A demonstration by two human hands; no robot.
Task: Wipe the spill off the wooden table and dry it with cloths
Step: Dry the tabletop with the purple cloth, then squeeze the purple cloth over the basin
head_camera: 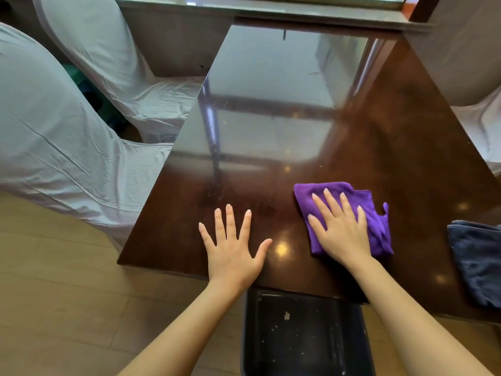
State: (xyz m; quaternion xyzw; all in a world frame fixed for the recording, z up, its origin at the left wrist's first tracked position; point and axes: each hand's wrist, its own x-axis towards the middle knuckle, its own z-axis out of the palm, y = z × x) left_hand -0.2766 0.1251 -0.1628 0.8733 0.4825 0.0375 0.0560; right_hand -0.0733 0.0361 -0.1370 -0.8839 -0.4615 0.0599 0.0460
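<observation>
The dark wooden surface is glossy and reflects the window; chairs in pale covers stand at its left side and a black bin sits on the floor under its near edge. The right hand lies flat and open on a folded purple cloth, pressing it down near the front right part of the surface, not gripping it. The left hand is also open, fingers spread, resting on the bare wood just beside the cloth. A dull, slightly smeared patch shows in front of the left fingers; I think this is the spill, but it is faint. A dark blue cloth waits folded at the right edge, probably for drying. To wipe well, the right hand should keep even pressure with the whole palm, move the cloth left over the dull patch in overlapping strokes, and the left hand should steady the body, staying out of the way.
</observation>
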